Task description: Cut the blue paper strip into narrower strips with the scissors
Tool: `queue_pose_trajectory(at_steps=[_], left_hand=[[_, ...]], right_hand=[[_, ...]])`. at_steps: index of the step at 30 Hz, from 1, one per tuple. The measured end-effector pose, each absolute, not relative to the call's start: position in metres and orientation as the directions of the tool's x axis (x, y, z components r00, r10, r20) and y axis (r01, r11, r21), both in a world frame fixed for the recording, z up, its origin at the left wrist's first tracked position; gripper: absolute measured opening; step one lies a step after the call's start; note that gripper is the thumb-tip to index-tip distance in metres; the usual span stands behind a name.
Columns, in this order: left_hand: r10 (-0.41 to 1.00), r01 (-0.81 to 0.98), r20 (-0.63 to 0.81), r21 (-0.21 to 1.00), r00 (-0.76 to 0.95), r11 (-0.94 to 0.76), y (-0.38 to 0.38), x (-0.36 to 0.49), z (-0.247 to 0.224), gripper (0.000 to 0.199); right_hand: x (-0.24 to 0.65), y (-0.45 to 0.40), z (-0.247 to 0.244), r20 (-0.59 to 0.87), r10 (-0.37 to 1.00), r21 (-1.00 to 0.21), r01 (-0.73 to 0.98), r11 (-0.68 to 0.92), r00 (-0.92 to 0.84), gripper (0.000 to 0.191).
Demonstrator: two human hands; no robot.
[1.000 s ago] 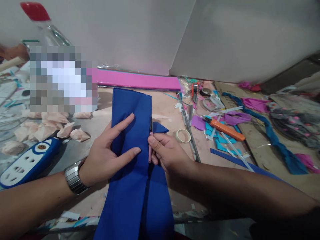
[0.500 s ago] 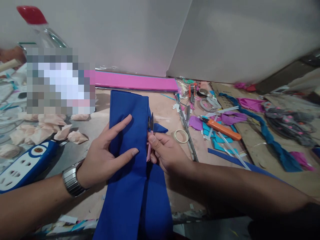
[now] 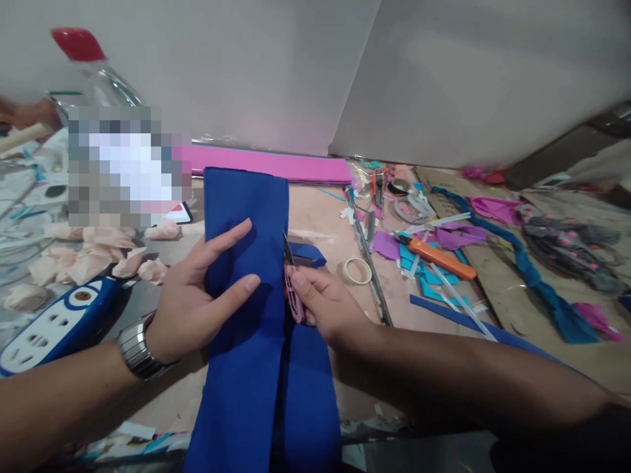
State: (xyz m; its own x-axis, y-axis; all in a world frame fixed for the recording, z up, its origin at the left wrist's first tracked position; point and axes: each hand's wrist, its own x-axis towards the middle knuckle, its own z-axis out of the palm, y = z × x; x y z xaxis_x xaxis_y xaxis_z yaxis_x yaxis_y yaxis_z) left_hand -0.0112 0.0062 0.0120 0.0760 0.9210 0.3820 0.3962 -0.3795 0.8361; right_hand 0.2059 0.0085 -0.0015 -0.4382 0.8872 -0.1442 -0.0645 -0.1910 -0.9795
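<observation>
A long blue strip of fabric (image 3: 246, 197) lies lengthwise in front of me and hangs over the near table edge. My left hand (image 3: 197, 292) rests on it with thumb and fingers spread. In my right hand (image 3: 328, 299) is a pair of scissors with pink handles (image 3: 294, 305), its dark blades at the strip's right edge. A narrower blue piece (image 3: 308, 387) runs down to the right of the strip, below my right hand. Its pointed end (image 3: 305, 254) shows just beyond the scissors.
A tape roll (image 3: 357, 270) and an orange cutter (image 3: 441, 258) lie to the right among coloured scraps. At the back lies a pink packaged strip (image 3: 271, 162). A blue-and-white power strip (image 3: 54, 325) and pale crumpled pieces (image 3: 93, 253) are on the left.
The wide strip and my left hand have shifted slightly left. The scissors have tilted, blades now angled toward the strip. The pointed blue end beside them shows more.
</observation>
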Motion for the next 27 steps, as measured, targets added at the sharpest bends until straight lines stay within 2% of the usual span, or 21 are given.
queue_pose_trajectory(at_steps=[6,8,10,15,17,20,22,24,27], left_hand=[[0.878,0.433,0.465,0.818,-0.111,-0.378,0.017,-0.019,0.024,0.035],[0.864,0.422,0.482,0.820,-0.146,-0.387,0.021,-0.020,0.029,0.033],[0.860,0.386,0.492,0.825,-0.133,-0.412,0.023,-0.021,0.034,0.040],[0.903,0.378,0.425,0.827,0.066,-0.416,0.025,-0.024,0.039,0.072],[0.914,0.400,0.403,0.831,0.045,-0.386,0.023,-0.026,0.038,0.065],[0.910,0.445,0.404,0.835,-0.095,-0.324,0.022,-0.027,0.036,0.034],[0.885,0.459,0.437,0.827,-0.162,-0.324,0.023,-0.026,0.037,0.027],[0.867,0.423,0.474,0.825,-0.154,-0.375,0.026,-0.025,0.041,0.037],[0.873,0.289,0.483,0.847,-0.065,-0.447,0.031,-0.025,0.046,0.076]], right_hand=[[0.205,0.003,0.004,-0.110,0.853,-0.986,-0.052,-0.158,-0.510,0.046],[0.205,0.002,0.005,-0.100,0.836,-0.988,-0.046,-0.147,-0.540,0.045],[0.205,0.002,0.006,-0.088,0.824,-0.991,-0.037,-0.131,-0.560,0.043],[0.204,0.003,0.007,-0.072,0.808,-0.992,-0.039,-0.116,-0.585,0.040],[0.204,0.004,0.007,-0.077,0.804,-0.992,-0.036,-0.122,-0.589,0.040],[0.203,0.004,0.007,-0.095,0.799,-0.991,-0.017,-0.131,-0.593,0.042],[0.203,0.004,0.007,-0.102,0.797,-0.991,-0.008,-0.133,-0.595,0.041],[0.203,0.004,0.006,-0.104,0.794,-0.992,0.007,-0.125,-0.599,0.040],[0.203,0.004,0.006,-0.092,0.798,-0.995,0.017,-0.103,-0.596,0.042]])
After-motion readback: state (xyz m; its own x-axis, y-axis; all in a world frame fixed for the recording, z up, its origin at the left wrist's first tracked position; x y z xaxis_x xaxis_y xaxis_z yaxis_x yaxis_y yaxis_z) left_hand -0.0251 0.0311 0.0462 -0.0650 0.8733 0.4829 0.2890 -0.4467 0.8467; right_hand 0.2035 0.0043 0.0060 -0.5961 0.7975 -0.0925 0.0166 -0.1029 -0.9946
